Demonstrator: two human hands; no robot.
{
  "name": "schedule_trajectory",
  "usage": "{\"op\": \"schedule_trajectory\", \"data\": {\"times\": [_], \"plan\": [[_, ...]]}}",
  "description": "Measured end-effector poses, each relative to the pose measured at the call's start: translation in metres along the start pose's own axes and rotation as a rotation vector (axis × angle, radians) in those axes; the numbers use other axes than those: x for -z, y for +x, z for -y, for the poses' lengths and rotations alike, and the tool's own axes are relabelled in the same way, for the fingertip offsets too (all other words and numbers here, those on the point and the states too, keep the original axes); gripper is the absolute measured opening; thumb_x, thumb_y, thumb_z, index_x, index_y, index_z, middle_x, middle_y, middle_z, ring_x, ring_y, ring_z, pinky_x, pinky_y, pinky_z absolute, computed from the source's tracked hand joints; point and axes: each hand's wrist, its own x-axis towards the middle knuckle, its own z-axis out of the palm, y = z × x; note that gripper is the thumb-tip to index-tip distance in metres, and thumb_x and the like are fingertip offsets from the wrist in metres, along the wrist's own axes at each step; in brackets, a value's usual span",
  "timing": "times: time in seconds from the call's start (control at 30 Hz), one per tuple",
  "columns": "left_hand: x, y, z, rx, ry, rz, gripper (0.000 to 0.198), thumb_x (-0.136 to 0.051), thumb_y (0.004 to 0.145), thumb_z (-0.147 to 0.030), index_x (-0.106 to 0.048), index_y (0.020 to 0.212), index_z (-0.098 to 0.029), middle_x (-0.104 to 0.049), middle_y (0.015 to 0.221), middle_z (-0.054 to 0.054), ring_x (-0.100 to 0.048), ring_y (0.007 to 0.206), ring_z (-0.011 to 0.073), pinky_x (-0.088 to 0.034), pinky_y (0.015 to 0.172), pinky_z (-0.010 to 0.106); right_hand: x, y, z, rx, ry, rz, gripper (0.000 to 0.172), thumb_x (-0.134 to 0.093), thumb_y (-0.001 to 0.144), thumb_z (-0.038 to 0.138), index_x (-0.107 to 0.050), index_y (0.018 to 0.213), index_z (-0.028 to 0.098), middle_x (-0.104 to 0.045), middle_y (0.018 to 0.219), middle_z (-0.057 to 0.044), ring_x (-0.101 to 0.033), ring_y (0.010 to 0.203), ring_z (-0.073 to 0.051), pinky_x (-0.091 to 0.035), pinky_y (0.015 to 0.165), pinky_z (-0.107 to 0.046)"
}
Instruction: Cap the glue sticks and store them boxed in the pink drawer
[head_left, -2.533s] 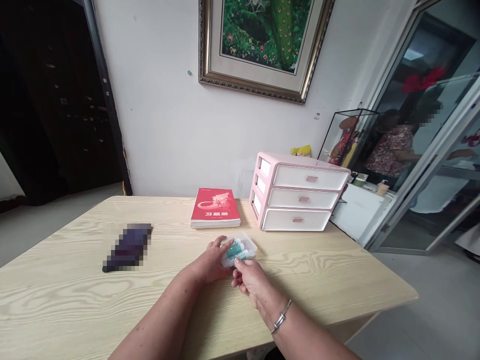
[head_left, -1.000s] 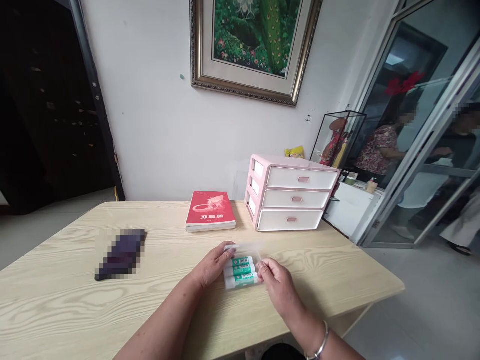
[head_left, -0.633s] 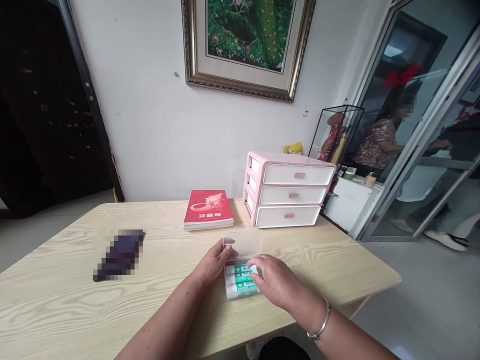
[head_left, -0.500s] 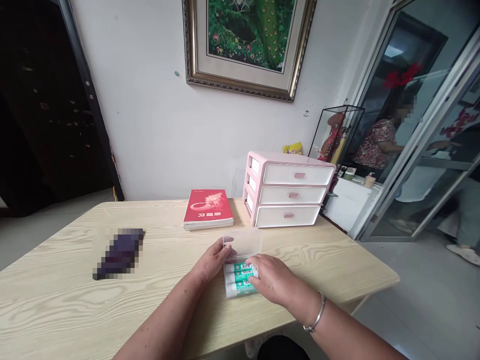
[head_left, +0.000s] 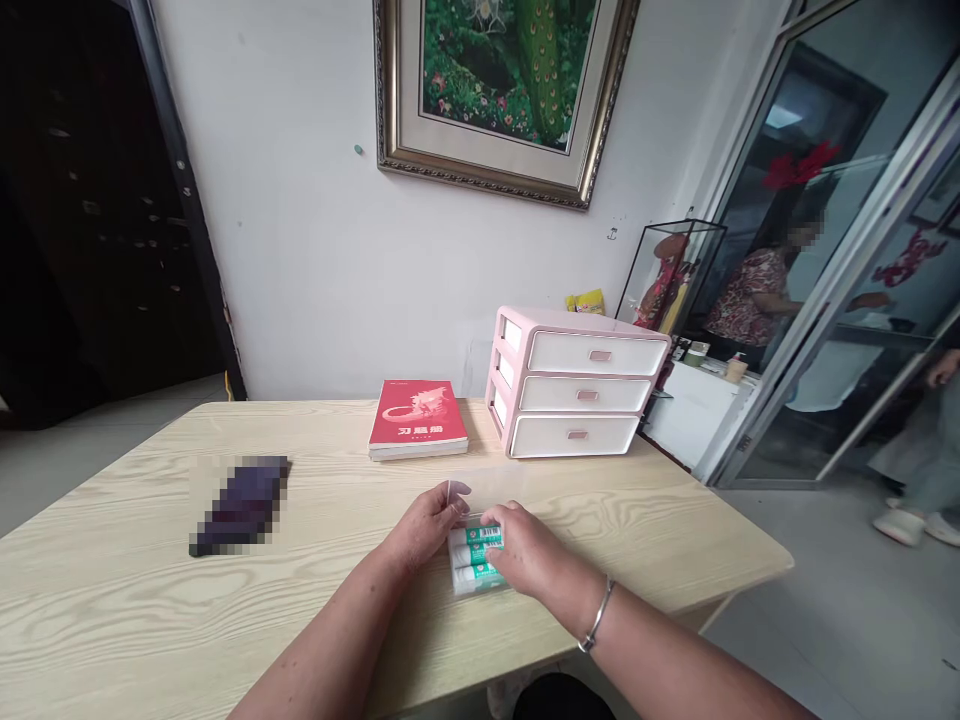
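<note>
A small clear plastic box [head_left: 466, 580] lies on the wooden table [head_left: 150, 600] in front of me, lid raised. Inside are white glue sticks with green labels [head_left: 474, 536]. My left hand [head_left: 427, 522] grips the box's left end, thumb up by the lid's corner. My right hand [head_left: 523, 553] reaches into the box from the right, fingers curled over the glue sticks; a silver bangle sits on that wrist. Whether the fingers have pinched a stick is hidden.
A red notebook [head_left: 417, 418] lies farther back. Beside it stands a pink chest with three drawers [head_left: 577, 394], all shut. A dark blurred object [head_left: 240, 504] lies at the left. The table edge runs at the right. People stand behind glass doors [head_left: 757, 290].
The box's lid has been lifted open. My right hand moved from the box's right edge onto the glue sticks inside, then slid a little left. My left hand stayed on the box.
</note>
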Motion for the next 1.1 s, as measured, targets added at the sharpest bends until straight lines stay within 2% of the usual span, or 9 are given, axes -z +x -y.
{"op": "schedule_trajectory", "data": {"times": [0.2, 0.33, 0.47, 0.53, 0.6, 0.67, 0.83, 1.0, 1.1], "plan": [[0.001, 0.0, -0.002, -0.025, 0.133, -0.021, 0.037, -0.051, 0.084, -0.037, -0.06, 0.113, -0.015, -0.067, 0.088, 0.004, -0.062, 0.08, 0.0185, -0.048, 0.075, 0.03, -0.006, 0.004, -0.011, 0.014, 0.181, -0.085, 0.041, -0.056, 0.067, -0.004, -0.071, 0.097, 0.02, -0.067, 0.102, -0.005, -0.063, 0.096, -0.018, -0.047, 0.089, -0.028], [0.006, 0.0, -0.002, -0.075, 0.188, -0.079, 0.04, -0.052, 0.075, -0.02, -0.059, 0.114, -0.016, -0.066, 0.097, 0.005, -0.061, 0.084, 0.0185, -0.049, 0.074, 0.03, -0.007, 0.008, -0.013, -0.061, 0.331, -0.065, 0.034, -0.057, 0.071, 0.002, -0.072, 0.097, 0.018, -0.071, 0.1, -0.005, -0.066, 0.092, -0.017, -0.049, 0.086, -0.028], [0.011, -0.005, -0.007, -0.193, 0.21, -0.368, 0.04, -0.05, 0.071, -0.015, -0.054, 0.111, -0.019, -0.06, 0.11, 0.007, -0.06, 0.098, 0.0197, -0.052, 0.078, 0.031, -0.001, 0.012, -0.009, -0.169, 0.513, -0.05, 0.033, -0.057, 0.073, 0.003, -0.072, 0.099, 0.016, -0.072, 0.094, -0.006, -0.066, 0.082, -0.015, -0.051, 0.078, -0.027], [0.011, -0.011, -0.012, -0.255, 0.284, -0.507, 0.032, -0.05, 0.074, -0.016, -0.053, 0.105, -0.02, -0.058, 0.108, 0.006, -0.06, 0.094, 0.0193, -0.053, 0.069, 0.029, 0.006, 0.013, -0.006, -0.235, 0.593, -0.049, 0.033, -0.056, 0.072, 0.003, -0.071, 0.098, 0.014, -0.07, 0.087, -0.005, -0.064, 0.074, -0.014, -0.051, 0.067, -0.025], [0.01, -0.02, -0.018, -0.312, 0.374, -0.547, 0.026, -0.052, 0.077, -0.019, -0.052, 0.102, -0.022, -0.057, 0.102, 0.005, -0.06, 0.085, 0.0183, -0.049, 0.054, 0.024, 0.014, 0.011, -0.004, -0.296, 0.676, -0.053, 0.035, -0.055, 0.07, 0.004, -0.07, 0.1, 0.013, -0.065, 0.079, -0.002, -0.059, 0.064, -0.013, -0.048, 0.055, -0.023], [0.006, -0.03, -0.025, -0.415, 0.462, -0.505, 0.022, -0.053, 0.079, -0.02, -0.053, 0.1, -0.022, -0.057, 0.099, 0.005, -0.059, 0.08, 0.0177, -0.047, 0.049, 0.023, 0.024, 0.007, -0.002, -0.322, 0.753, -0.075, 0.039, -0.056, 0.068, 0.006, -0.069, 0.104, 0.013, -0.061, 0.074, 0.001, -0.055, 0.059, -0.012, -0.045, 0.048, -0.022], [-0.004, -0.042, -0.042, -0.764, 0.664, -0.279, 0.029, -0.06, 0.082, -0.026, -0.059, 0.111, -0.02, -0.06, 0.102, 0.01, -0.06, 0.094, 0.0228, -0.053, 0.079, 0.036, 0.046, -0.012, 0.012, -0.254, 0.883, -0.126, 0.041, -0.065, 0.063, 0.015, -0.068, 0.104, 0.014, -0.061, 0.075, 0.0, -0.057, 0.064, -0.012, -0.047, 0.051, -0.023], [-0.009, -0.042, -0.043, -0.807, 0.842, -0.091, 0.035, -0.055, 0.091, -0.029, -0.054, 0.125, -0.02, -0.065, 0.096, 0.009, -0.061, 0.084, 0.0221, -0.052, 0.073, 0.036, 0.053, -0.018, 0.034, -0.128, 0.954, -0.095, 0.036, -0.067, 0.064, 0.021, -0.07, 0.099, 0.013, -0.062, 0.077, -0.001, -0.057, 0.067, -0.013, -0.049, 0.053, -0.024], [-0.004, -0.042, -0.036, -0.806, 0.893, -0.105, 0.032, -0.052, 0.094, -0.026, -0.053, 0.126, -0.02, -0.066, 0.091, 0.008, -0.062, 0.079, 0.0207, -0.051, 0.068, 0.033, 0.054, -0.015, 0.039, -0.118, 0.958, -0.153, 0.042, -0.064, 0.067, 0.023, -0.068, 0.107, 0.013, -0.065, 0.085, -0.004, -0.06, 0.073, -0.015, -0.052, 0.059, -0.026]]}}
